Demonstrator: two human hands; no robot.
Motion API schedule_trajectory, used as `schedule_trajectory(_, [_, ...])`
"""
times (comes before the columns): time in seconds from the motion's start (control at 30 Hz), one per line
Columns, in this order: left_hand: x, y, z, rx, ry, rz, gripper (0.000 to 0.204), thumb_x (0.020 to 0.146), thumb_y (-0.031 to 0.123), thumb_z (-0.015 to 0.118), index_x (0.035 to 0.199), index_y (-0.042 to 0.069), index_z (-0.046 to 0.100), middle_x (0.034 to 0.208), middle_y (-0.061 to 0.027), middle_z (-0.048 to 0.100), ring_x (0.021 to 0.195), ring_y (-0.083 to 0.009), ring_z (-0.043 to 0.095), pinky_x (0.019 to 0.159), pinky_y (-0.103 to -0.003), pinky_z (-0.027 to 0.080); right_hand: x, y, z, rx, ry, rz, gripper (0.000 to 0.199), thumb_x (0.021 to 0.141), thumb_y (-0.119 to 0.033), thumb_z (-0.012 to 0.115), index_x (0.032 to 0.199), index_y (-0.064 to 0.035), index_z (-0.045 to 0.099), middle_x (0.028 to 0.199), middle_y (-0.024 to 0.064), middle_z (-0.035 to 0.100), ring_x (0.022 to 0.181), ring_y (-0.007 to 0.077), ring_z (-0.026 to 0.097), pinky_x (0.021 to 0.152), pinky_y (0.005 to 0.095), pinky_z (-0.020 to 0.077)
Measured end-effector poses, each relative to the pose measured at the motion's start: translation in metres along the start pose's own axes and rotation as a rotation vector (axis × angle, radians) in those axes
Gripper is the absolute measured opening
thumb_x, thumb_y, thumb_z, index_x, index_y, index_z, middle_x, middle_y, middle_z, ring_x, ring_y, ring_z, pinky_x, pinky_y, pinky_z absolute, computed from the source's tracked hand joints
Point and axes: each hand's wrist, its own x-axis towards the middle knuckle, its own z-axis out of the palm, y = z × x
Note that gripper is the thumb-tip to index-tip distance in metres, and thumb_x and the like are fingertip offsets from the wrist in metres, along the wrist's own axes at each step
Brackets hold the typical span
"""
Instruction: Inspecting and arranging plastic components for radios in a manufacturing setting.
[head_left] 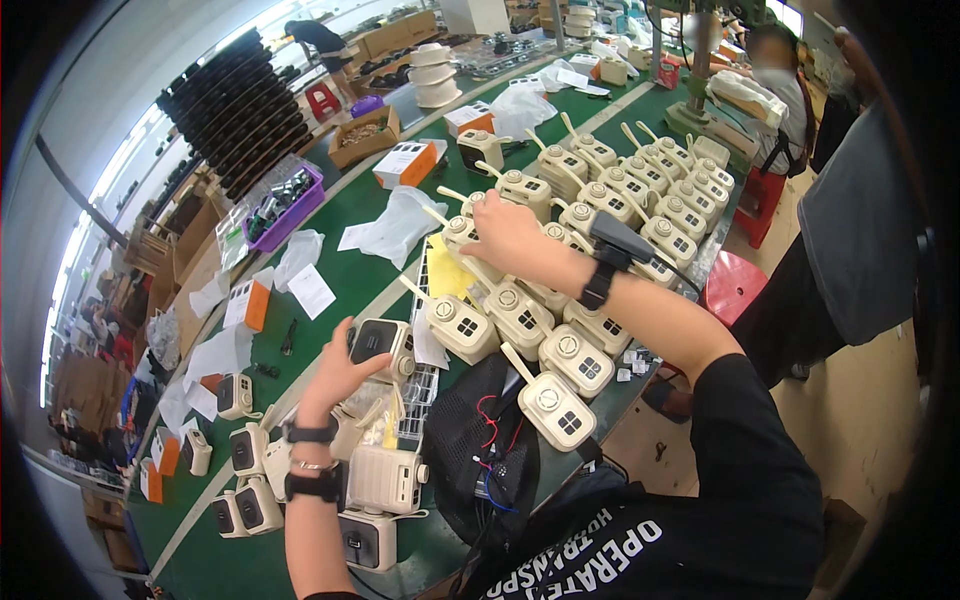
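Note:
My left hand (345,370) curls round the end of a cream boxy device with a dark front panel (382,338), thumb across the panel. Further off, my right hand (510,235) closes on a cream strapped device (459,233) at the left edge of a packed group; its fingertips are partly hidden. The devices in that group, such as one near the front (557,410), show a round dial, dark square buttons and a strap loop. Below my left hand, more cream devices (385,478) stand close to my left forearm.
A black mesh bag (480,440) with thin wires lies near me. Orange-and-white boxes (408,163), plastic bags (400,225) and a purple basket (285,208) are spread along the green table (330,345). At right are a red stool (735,285), a standing person and a seated person.

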Motion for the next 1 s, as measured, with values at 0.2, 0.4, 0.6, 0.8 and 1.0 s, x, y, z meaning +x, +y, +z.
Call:
schedule_trajectory(0.2, [0.033,-0.007,0.026,0.138,-0.067,-0.087,0.100,0.055,0.044,0.077,0.129,-0.004,0.029,0.116,-0.0283,0.048,0.105,-0.0339,0.051,0.090,-0.036,0.040,-0.069,-0.025,-0.058,0.330,0.145,-0.191,0.043,0.079,-0.032,0.061,0.107,-0.0014,0.051,0.101,0.0155,0.050,0.083,0.0293,0.057,0.072,0.0376,0.0456])
schedule_trajectory(0.4, [0.006,0.017,0.008,-0.640,0.024,-0.244,0.065,0.079,0.038,0.059,0.129,0.003,0.035,0.115,-0.0165,0.051,0.101,-0.0265,0.054,0.084,-0.035,0.044,-0.149,-0.051,-0.097,0.668,0.094,-0.320,0.047,0.074,-0.022,0.069,0.113,-0.0027,0.050,0.104,0.0126,0.051,0.090,0.0267,0.055,0.077,0.0329,0.0458])
schedule_trajectory(0.6, [-0.074,0.075,-0.003,-1.812,-0.288,-0.050,0.069,0.083,0.057,0.039,0.132,0.009,0.032,0.130,-0.0173,0.039,0.110,-0.0355,0.047,0.090,-0.054,0.039,-0.159,-0.080,-0.083,0.825,0.212,-0.405,0.070,0.070,-0.026,0.071,0.127,-0.0024,0.036,0.126,0.0181,0.035,0.116,0.0351,0.036,0.096,0.0403,0.0336])
schedule_trajectory(0.8, [-0.139,0.082,0.004,-1.491,-0.198,0.216,0.068,0.084,0.059,0.036,0.132,0.012,0.033,0.133,-0.0111,0.039,0.113,-0.0294,0.048,0.092,-0.044,0.042,-0.168,-0.103,-0.088,0.998,0.264,-0.578,0.092,0.064,-0.031,0.076,0.133,-0.0002,0.024,0.134,0.0217,0.023,0.124,0.0373,0.026,0.101,0.0435,0.0250])
schedule_trajectory(1.0, [-0.141,0.065,0.005,-1.831,-0.265,-0.015,0.064,0.086,0.056,0.035,0.125,0.006,0.043,0.124,-0.0141,0.048,0.106,-0.0282,0.053,0.090,-0.041,0.044,-0.185,-0.117,-0.091,1.066,0.307,-0.608,0.095,0.059,-0.025,0.079,0.131,0.0044,0.025,0.131,0.0219,0.029,0.120,0.0360,0.032,0.099,0.0425,0.0286])
